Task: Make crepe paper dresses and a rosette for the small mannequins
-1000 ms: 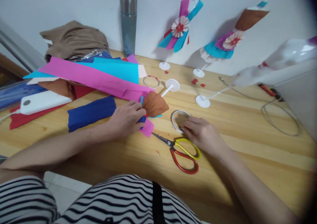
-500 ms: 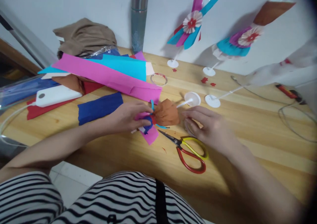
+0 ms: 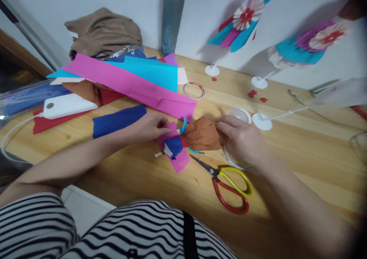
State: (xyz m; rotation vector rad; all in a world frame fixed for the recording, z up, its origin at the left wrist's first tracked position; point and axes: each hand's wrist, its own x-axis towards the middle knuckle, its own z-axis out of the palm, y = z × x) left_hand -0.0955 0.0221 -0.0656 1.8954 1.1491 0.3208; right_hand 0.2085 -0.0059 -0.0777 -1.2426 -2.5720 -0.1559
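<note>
A small paper figure lies on the wooden table (image 3: pixel 301 152), with a brown crepe skirt (image 3: pixel 202 138), a blue and pink bodice (image 3: pixel 174 147) and a cyan ribbon. My left hand (image 3: pixel 149 126) pinches the pink end of it. My right hand (image 3: pixel 243 140) is closed on the brown skirt's wide end and also seems to hold a roll of clear tape (image 3: pixel 233 160) under the palm. Red and yellow scissors (image 3: pixel 229 184) lie just in front of the right hand.
Pink, cyan, blue, brown and red crepe sheets (image 3: pixel 134 85) are piled at the left beside a white device (image 3: pixel 67 106). Another tape ring (image 3: pixel 194 90), white stands (image 3: pixel 262 121), finished paper figures (image 3: pixel 243 26), a steel bottle (image 3: pixel 172 18) and brown cloth (image 3: pixel 103 31) stand behind.
My right hand left its spot on the table by the tape roll and came over to the brown skirt. The figure was lifted and turned slightly; the camera shifted left and down.
</note>
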